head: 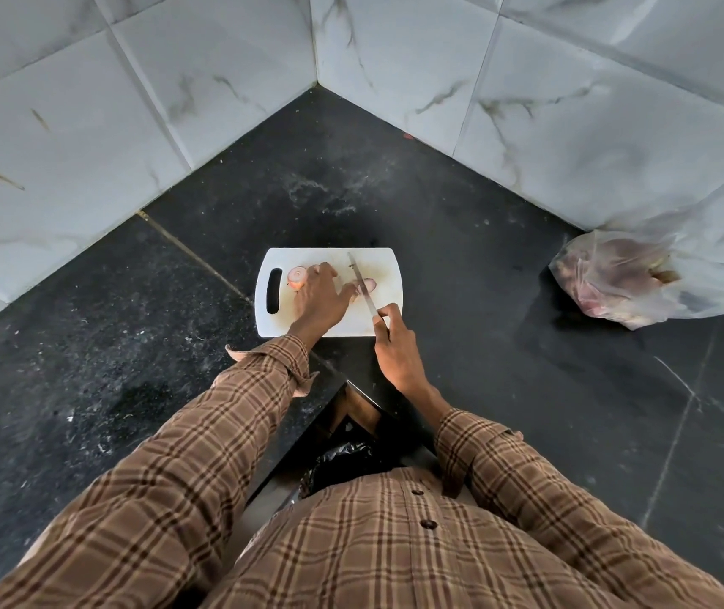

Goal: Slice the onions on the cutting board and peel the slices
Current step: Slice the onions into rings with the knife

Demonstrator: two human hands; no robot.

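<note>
A white cutting board [377,261] lies on the dark counter. On its left part sits an onion half [297,277], cut face up. Another onion piece [369,284] lies near the board's middle, partly under the knife blade [361,283]. My left hand [318,298] rests on the board between the two pieces, with its straight fingers touching the middle piece and its thumb side against the left half. My right hand [393,345] grips the knife handle at the board's near edge, and the blade points away across the onion piece.
A clear plastic bag [614,279] holding more onions sits at the right against the tiled wall. Marble-look tiled walls meet in a corner behind the board. The counter's inner corner edge [351,389] is just below my hands, with a black bin bag [342,459] beneath.
</note>
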